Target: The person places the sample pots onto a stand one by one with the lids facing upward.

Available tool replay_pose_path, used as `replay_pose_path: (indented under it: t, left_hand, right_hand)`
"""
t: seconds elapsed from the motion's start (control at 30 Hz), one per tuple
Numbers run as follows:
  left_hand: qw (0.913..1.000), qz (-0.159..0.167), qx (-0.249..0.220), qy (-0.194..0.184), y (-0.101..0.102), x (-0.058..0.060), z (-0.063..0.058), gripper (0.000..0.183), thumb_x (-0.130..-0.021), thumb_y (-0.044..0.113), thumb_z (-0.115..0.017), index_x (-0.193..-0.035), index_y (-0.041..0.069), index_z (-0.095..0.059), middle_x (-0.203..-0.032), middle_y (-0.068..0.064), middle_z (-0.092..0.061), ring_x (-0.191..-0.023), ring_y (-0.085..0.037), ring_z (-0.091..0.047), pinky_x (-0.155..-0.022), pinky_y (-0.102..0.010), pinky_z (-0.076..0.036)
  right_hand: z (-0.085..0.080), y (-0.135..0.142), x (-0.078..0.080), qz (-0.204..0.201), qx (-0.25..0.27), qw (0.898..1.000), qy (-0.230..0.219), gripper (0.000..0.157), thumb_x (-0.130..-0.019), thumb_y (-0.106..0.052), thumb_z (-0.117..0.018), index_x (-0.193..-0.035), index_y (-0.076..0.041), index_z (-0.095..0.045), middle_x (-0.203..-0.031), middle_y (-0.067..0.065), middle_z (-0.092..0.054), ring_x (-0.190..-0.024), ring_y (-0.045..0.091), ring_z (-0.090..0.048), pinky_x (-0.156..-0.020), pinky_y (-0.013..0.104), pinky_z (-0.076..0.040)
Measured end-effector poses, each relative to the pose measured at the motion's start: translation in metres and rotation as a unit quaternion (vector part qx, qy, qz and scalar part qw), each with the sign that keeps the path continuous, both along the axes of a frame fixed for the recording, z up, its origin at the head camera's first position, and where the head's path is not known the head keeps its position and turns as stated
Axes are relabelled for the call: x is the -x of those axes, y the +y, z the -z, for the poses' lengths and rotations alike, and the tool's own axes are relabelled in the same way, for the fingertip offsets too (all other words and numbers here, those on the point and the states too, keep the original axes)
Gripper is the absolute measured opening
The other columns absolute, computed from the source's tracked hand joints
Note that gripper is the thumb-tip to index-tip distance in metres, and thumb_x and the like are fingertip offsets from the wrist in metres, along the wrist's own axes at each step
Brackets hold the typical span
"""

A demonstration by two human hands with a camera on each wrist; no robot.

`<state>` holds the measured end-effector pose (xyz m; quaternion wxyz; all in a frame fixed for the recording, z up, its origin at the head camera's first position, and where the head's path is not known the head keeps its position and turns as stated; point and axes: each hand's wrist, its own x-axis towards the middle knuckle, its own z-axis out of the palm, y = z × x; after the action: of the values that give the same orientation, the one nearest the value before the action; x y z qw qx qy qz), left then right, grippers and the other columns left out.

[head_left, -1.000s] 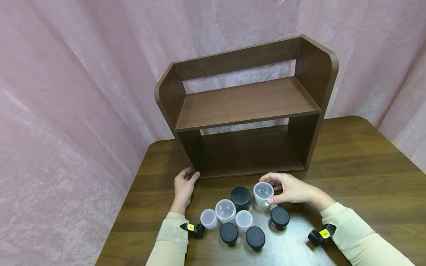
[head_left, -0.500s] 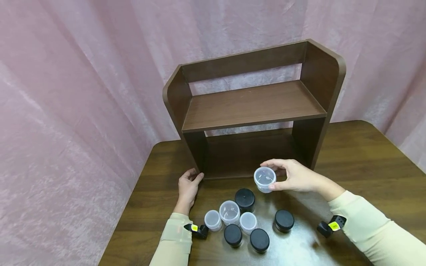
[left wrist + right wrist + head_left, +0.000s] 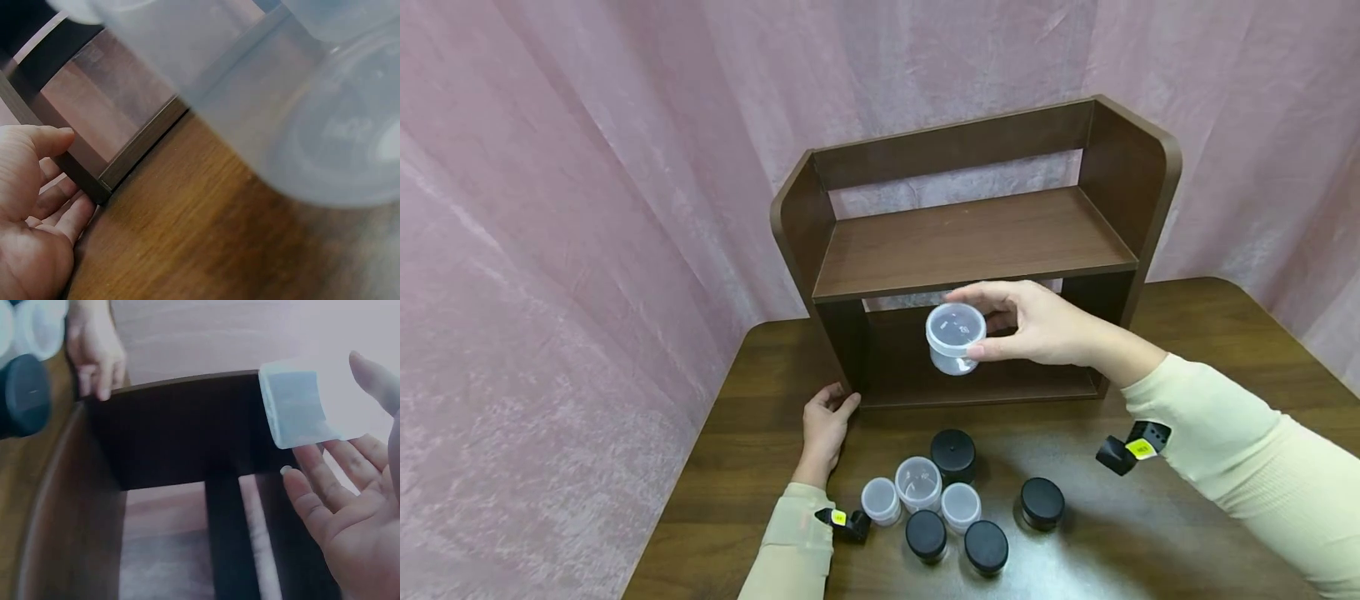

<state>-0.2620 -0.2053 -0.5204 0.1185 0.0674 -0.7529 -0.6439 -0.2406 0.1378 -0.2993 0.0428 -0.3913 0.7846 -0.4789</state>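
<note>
Head view: my right hand (image 3: pixel 1037 329) pinches the translucent plastic cup (image 3: pixel 952 340), nearly upright on its left, before the lower compartment (image 3: pixel 893 367) of the brown shelf unit (image 3: pixel 977 243).

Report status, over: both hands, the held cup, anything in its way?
Left hand at shelf, lower corner. Right hand holds clear cup aloft. No obstacle seen between cup and shelf.
</note>
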Motion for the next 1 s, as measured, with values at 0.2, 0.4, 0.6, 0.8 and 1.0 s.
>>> replay_pose_path:
  t: [0.2, 0.4, 0.6, 0.8, 1.0]
  left_hand:
    - [1.0000, 0.003, -0.008, -0.002, 0.000, 0.000, 0.001, 0.044, -0.085, 0.014, -0.075, -0.122, -0.002, -0.058, -0.123, -0.017, -0.056, -0.116, -0.028, -0.055, -0.089, -0.031, -0.048]
    - [1.0000, 0.006, -0.004, -0.003, -0.001, 0.002, -0.001, 0.045, -0.085, 0.016, -0.075, -0.122, -0.002, -0.058, -0.123, -0.016, -0.056, -0.116, -0.028, -0.055, -0.089, -0.029, -0.047]
    - [0.9999, 0.007, 0.000, -0.012, -0.004, -0.003, -0.007, 0.043, -0.086, 0.013, -0.073, -0.122, -0.004, -0.058, -0.123, -0.017, -0.055, -0.117, -0.029, -0.054, -0.089, -0.031, -0.047]
    - [0.9999, 0.015, 0.003, -0.007, 0.002, -0.020, -0.029, 0.040, -0.087, 0.008, -0.071, -0.121, -0.008, -0.057, -0.121, -0.020, -0.056, -0.115, -0.030, -0.054, -0.087, -0.027, -0.047]
    - [0.9998, 0.019, -0.004, 0.000, 0.003, -0.023, -0.028, 0.038, -0.087, 0.007, -0.070, -0.119, -0.008, -0.057, -0.120, -0.019, -0.056, -0.114, -0.030, -0.054, -0.084, -0.024, -0.047]
  right_hand:
    - [-0.032, -0.022, 0.018, 0.006, 0.054, 0.998, -0.029, 0.062, -0.083, -0.015, -0.077, -0.138, -0.010, -0.050, -0.124, 0.006, -0.062, -0.111, 0.019, -0.059, -0.092, 0.038, -0.048]
    - [-0.055, -0.046, 0.040, 0.014, 0.100, 0.992, -0.074, 0.059, -0.083, -0.016, -0.076, -0.137, -0.013, -0.051, -0.126, 0.006, -0.060, -0.114, 0.020, -0.057, -0.094, 0.038, -0.046]
    - [-0.060, -0.072, 0.070, 0.032, 0.114, 0.988, -0.098, 0.054, -0.082, -0.019, -0.078, -0.127, -0.010, -0.050, -0.124, 0.006, -0.061, -0.110, 0.019, -0.058, -0.097, 0.039, -0.042]
    - [-0.052, -0.093, 0.092, 0.043, 0.128, 0.984, -0.116, 0.055, -0.083, -0.021, -0.077, -0.131, -0.012, -0.051, -0.123, 0.005, -0.061, -0.110, 0.017, -0.058, -0.098, 0.036, -0.042]
    - [-0.050, -0.110, 0.101, 0.035, 0.149, 0.980, -0.127, 0.058, -0.084, -0.018, -0.076, -0.135, -0.009, -0.049, -0.124, 0.007, -0.060, -0.110, 0.018, -0.059, -0.096, 0.034, -0.044]
